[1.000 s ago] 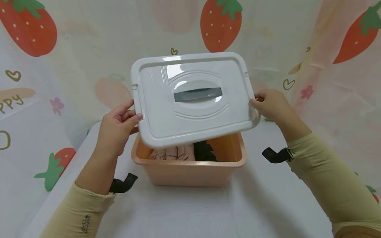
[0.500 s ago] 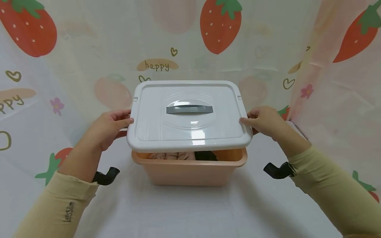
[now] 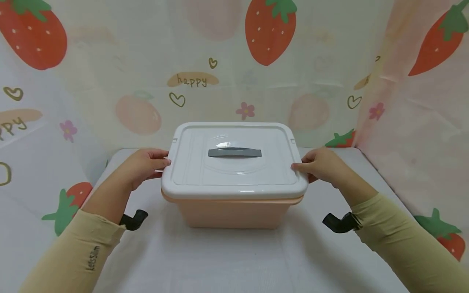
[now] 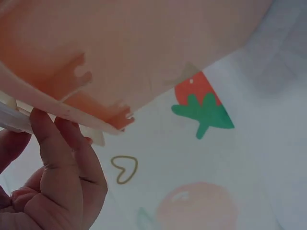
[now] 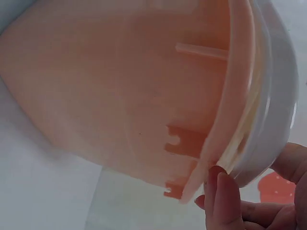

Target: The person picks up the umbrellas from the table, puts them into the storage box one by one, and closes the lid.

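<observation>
A white lid [image 3: 234, 179] with a grey handle [image 3: 234, 153] lies over the top of a peach plastic box [image 3: 234, 214], hiding what is inside. At the lid's left edge my left hand [image 3: 141, 167] pinches the rim, thumb on top and fingers underneath. My right hand [image 3: 322, 166] holds the opposite edge the same way. The right wrist view shows a narrow gap between the white lid [image 5: 276, 115] and the box rim [image 5: 240, 86], with fingertips at that gap. In the left wrist view, fingers [image 4: 55, 148] touch the underside of the box's rim [image 4: 62, 110].
The box stands on a table covered with a white cloth [image 3: 238, 260]. Behind and to the sides hangs a strawberry-print curtain [image 3: 190, 36]. A black curved piece [image 3: 134, 220] sticks out from the left sleeve, and another black piece [image 3: 340, 223] from the right sleeve.
Both hands have lowered the lid from a tilted position above the box down onto its rim. The pale bundles and the dark item inside are now covered.
</observation>
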Demonstrator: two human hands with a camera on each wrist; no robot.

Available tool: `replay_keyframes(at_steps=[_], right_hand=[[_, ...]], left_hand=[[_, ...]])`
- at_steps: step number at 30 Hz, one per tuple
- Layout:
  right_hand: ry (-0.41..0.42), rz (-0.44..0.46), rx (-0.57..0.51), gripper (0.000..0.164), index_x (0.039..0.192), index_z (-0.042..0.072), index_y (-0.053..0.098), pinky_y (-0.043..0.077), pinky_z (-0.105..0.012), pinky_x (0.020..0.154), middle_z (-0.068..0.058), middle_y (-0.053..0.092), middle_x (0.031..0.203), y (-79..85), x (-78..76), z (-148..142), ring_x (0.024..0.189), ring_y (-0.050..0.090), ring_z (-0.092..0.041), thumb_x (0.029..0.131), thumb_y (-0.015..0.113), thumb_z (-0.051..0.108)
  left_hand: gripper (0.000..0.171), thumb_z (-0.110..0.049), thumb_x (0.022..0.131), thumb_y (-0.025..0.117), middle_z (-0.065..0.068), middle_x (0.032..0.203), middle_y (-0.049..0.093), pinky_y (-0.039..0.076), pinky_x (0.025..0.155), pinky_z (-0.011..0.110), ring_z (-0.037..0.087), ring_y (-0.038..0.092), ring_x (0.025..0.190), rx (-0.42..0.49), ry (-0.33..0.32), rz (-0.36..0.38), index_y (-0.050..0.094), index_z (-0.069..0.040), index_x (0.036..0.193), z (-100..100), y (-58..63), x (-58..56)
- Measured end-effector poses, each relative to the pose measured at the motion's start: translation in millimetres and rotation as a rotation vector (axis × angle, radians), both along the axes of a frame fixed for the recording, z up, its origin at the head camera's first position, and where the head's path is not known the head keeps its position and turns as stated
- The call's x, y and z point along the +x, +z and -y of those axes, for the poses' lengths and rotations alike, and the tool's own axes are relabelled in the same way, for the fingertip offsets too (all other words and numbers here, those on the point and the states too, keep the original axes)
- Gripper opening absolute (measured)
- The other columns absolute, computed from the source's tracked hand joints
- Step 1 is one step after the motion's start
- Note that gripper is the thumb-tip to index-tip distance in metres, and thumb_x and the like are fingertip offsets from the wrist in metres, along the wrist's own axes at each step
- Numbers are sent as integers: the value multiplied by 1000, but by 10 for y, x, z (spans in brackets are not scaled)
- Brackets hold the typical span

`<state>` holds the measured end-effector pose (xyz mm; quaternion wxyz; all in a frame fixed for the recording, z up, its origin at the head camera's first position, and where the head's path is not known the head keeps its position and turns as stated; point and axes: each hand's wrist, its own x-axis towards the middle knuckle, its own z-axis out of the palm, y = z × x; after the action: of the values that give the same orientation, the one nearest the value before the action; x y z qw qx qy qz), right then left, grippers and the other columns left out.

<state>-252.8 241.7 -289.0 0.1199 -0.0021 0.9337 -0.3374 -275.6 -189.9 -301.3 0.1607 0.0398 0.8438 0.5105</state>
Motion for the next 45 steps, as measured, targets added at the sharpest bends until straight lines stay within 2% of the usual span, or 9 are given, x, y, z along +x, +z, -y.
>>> replay_keyframes(at_steps=[8,18,24,32,37,45], right_hand=[[4,17,24,46,95,4,66,52,-31,66,-2,68,77,-40,-9,34,65,66,-14,78,68,47],[13,22,29,43,94,1,66,53,-33,67,-3,67,76,-64,17,52,63,65,-13,80,67,42],[8,26,46,44,95,2,67,53,-31,65,-4,67,79,-71,36,58,64,65,-12,81,66,44],[12,7,39,41,91,3,68,52,-32,67,-4,67,81,-112,94,59,66,65,-12,81,65,43],[8,0,17,40,93,2,67,53,-34,70,-6,66,86,-138,123,63,68,66,-13,82,65,41],[2,30,-14,45,98,2,66,53,-33,72,-6,66,88,-155,115,31,71,66,-14,81,66,44]], left_hand=[[46,-15,93,51,20,130,46,44,94,39,24,51,110,-5,17,4,40,3,135,30,-43,-41],[48,-21,93,53,20,131,46,42,96,40,28,51,113,-43,5,58,41,3,133,31,-96,-21],[49,-22,93,52,19,131,47,43,95,38,25,52,109,-39,4,53,41,2,134,30,-121,-24],[49,-23,92,54,18,130,48,44,93,39,26,53,109,-61,-14,45,42,1,134,57,-170,-1],[50,-23,93,54,19,131,47,44,93,38,25,54,108,-52,-6,40,41,1,135,66,-211,9],[52,-24,93,53,18,130,47,47,89,33,16,57,97,-13,9,52,39,0,137,75,-239,19]])
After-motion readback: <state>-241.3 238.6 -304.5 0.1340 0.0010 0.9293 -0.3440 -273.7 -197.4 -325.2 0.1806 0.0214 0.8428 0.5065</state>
